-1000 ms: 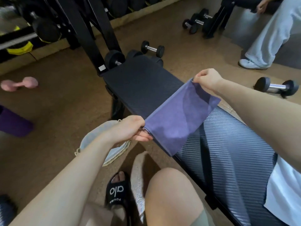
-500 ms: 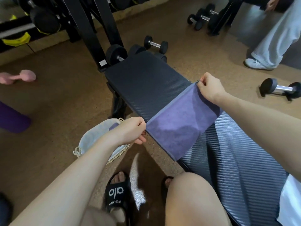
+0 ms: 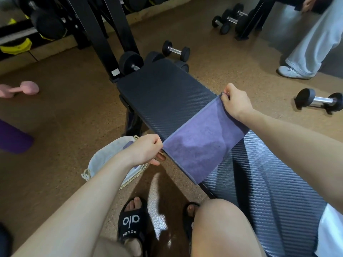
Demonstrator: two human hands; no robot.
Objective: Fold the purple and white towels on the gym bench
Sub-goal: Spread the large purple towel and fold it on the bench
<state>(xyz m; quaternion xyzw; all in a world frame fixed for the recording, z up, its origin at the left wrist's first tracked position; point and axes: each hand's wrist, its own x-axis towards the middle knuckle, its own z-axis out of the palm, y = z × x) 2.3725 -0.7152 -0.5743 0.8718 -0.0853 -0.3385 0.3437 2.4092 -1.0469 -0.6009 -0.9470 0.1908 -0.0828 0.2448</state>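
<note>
Purple towel stretched flat across the desk.
The fuzzy, grey-edged towel (image 3: pixel 202 141) lies mid-frame over the ribbed black desk (image 3: pixel 163 93); left hand (image 3: pixel 143 150) and right hand (image 3: pixel 235 102) each pinch a far corner in a tight grip, arms extended. A white cloth (image 3: pixel 332 232) sits lower right, a dumbbell (image 3: pixel 318 100) right.

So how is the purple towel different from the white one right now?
The purple towel is held stretched across the gym bench, the left hand and right hand each pinching a corner; the white towel lies untouched at the bench's near end. The purple towel shows almost whole, the white one only as a patch at the picture's edge. Both are on the same bench.
</note>
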